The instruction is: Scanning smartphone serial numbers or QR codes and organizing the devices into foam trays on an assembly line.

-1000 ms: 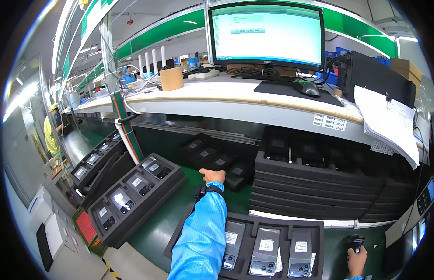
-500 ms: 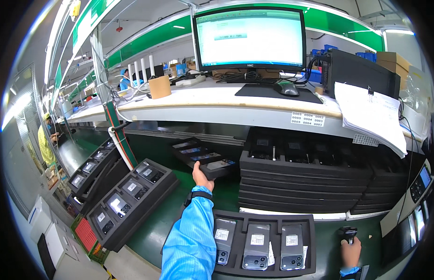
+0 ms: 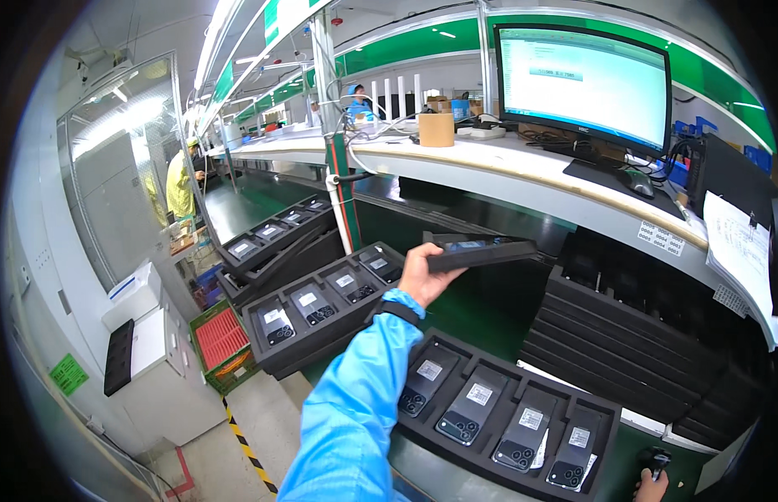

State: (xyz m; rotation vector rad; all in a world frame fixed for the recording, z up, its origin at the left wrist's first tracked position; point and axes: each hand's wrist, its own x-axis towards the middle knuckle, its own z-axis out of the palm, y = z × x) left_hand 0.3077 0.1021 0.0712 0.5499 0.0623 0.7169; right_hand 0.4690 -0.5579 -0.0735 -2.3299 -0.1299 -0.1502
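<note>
My left hand (image 3: 427, 278) grips the near left end of a black foam tray (image 3: 493, 254), held tilted above the green bench. Blue-lit dark shapes show in its recesses; most of its inside is hidden. At the lower right, my right hand (image 3: 653, 485) is wrapped round a dark handheld barcode scanner (image 3: 657, 458), partly cut off by the lower edge. Between my hands lies another black foam tray (image 3: 523, 373) with several phones (image 3: 464, 412), backs up, labels on them. Left of my forearm rests a similar tray (image 3: 330, 336) of phones.
Stacked foam trays (image 3: 623, 351) stand at the right under a white shelf (image 3: 456, 163). A monitor (image 3: 581, 88) is on the shelf. More trays (image 3: 276, 234) lie far left, beyond a metal post (image 3: 330, 109). A green crate (image 3: 222, 343) sits lower left. A person in yellow (image 3: 180, 184) is farther back.
My view has swung left, so things appear farther right. The tray in my left hand has turned to a more edge-on tilt. The scanner stays in my right hand.
</note>
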